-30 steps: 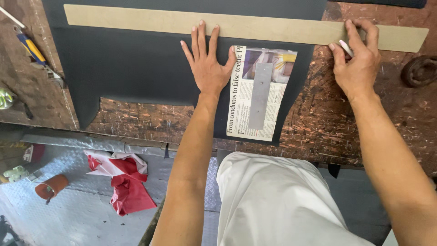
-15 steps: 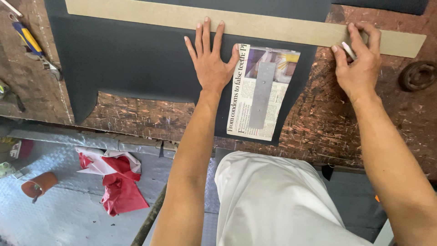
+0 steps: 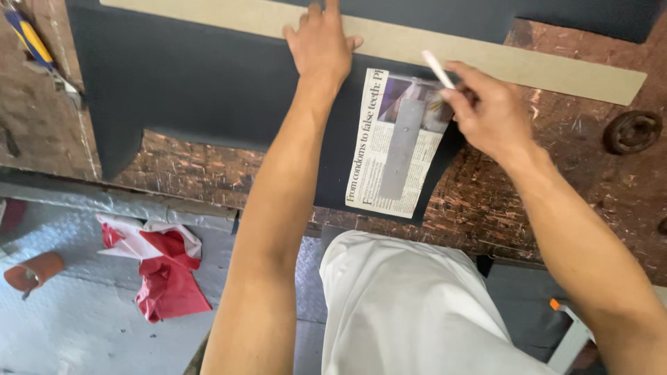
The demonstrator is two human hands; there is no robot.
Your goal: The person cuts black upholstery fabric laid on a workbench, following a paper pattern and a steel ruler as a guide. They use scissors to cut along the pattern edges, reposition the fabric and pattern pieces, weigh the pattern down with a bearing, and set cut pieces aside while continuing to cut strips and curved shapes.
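no container is seen on the worn wooden bench (image 3: 570,173); the nearest thing to one is a small orange cup-like object (image 3: 31,271) lying on the grey floor at near left, and whether anything is in it cannot be told. a crumpled red and white cloth (image 3: 163,267) is seen on the floor to its right.

a dark sheet of fabric (image 3: 201,83) is spread over the bench, and a long tan strip (image 3: 514,62) is laid across its far part, running from far left to right. the left hand (image 3: 321,45) is pressed flat on the strip and the dark sheet, palm down, fingers stretched toward the far side, with nothing held; the arm is extended straight from the near edge. the right hand (image 3: 486,111) is closed narrowly around a white stick of chalk (image 3: 438,68), whose tip is held just at the near edge of the strip, and the wrist is angled to the left. a newspaper piece (image 3: 389,167) with a grey strip (image 3: 401,149) on it is seen lying on the dark sheet, between the two hands. a rusty round fitting (image 3: 631,132) is set in the bench at right, and a blue and yellow tool (image 3: 29,36) lies at far left.
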